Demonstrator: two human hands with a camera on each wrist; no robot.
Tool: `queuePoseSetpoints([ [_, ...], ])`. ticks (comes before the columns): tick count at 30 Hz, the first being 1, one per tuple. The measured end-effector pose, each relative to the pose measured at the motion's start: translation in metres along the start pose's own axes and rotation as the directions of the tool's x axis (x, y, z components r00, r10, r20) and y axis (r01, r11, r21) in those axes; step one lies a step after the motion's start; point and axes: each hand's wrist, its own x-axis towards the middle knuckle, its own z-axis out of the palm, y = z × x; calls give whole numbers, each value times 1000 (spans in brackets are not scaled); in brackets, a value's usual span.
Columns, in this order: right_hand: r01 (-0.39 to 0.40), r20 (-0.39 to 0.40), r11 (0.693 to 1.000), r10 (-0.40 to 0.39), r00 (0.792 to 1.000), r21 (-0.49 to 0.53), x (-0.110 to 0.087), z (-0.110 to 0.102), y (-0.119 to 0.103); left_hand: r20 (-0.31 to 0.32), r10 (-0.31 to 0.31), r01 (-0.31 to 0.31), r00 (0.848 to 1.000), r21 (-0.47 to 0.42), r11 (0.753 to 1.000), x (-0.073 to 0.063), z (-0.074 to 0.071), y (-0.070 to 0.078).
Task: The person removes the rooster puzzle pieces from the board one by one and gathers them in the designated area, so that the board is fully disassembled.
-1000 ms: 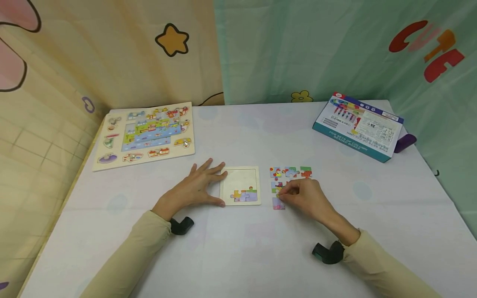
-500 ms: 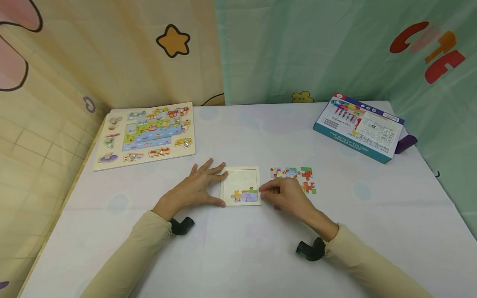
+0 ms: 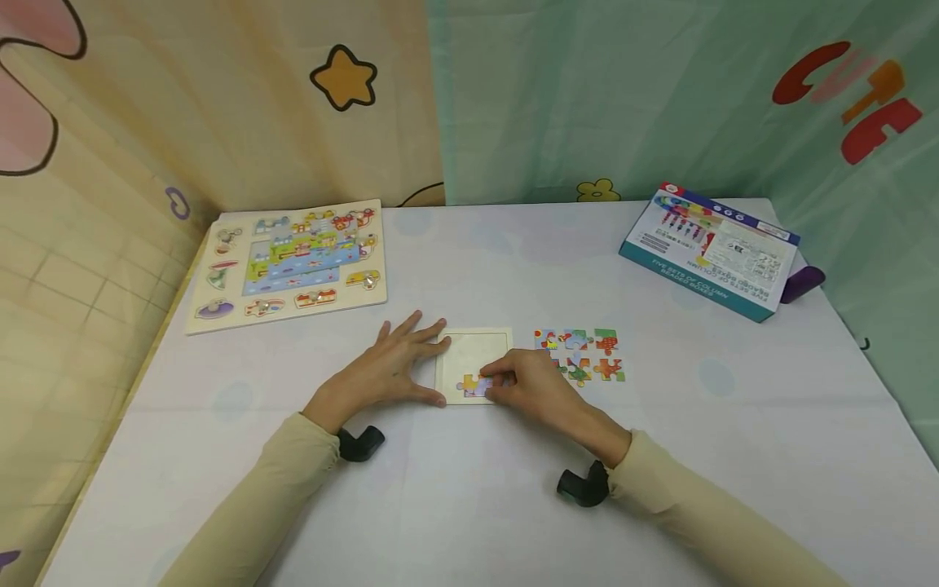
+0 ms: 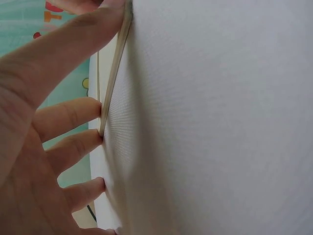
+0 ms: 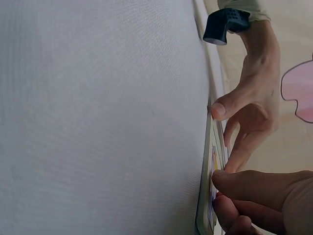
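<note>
A small square wooden puzzle tray (image 3: 469,346) lies flat in the middle of the table, with several joined jigsaw pieces (image 3: 469,385) in its lower part. My left hand (image 3: 385,367) rests against the tray's left edge, fingers spread and fairly straight; in the left wrist view, thumb and fingertips touch the wooden edge (image 4: 115,73). My right hand (image 3: 539,391) is over the tray's lower right, thumb and forefinger pinching a puzzle piece that is mostly hidden. The right wrist view shows those fingertips down at the tray's pieces (image 5: 213,161). Several loose puzzle pieces (image 3: 607,342) lie right of the tray.
At the back left lies a large wooden knob puzzle board (image 3: 286,314) with two picture sheets (image 3: 315,261) on it. A teal and white box (image 3: 707,253) sits at the back right, a purple object (image 3: 803,284) beside it. Curtains hang behind the table.
My right hand has moved left from the loose pieces, past the tray's right edge, to over the joined pieces in the tray. The left hand has stayed on the tray's left edge.
</note>
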Motion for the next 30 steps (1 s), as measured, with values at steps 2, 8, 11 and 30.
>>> queuePoseSetpoints([
  [2, -6, 11, 1000, 6, 1000, -16, 1, 0, 0, 2, -2, 2, 1000, 2, 1000, 0, 0, 0],
  [8, -3, 1, 999, 3, 1000, -41, 2, 1, 0, 7, -5, 5, 1000, 1, 1000, 1, -1, 0],
  [11, -7, -9, 999, 7, 1000, -31, 2, 2, -1, 7, -4, 4, 1000, 1, 1000, 1, -1, 0],
  [30, 1, -69, 1000, 0, 998, 9, 1, 5, -1, 3, 4, -4, 1000, -3, 1000, 1, 0, -1],
])
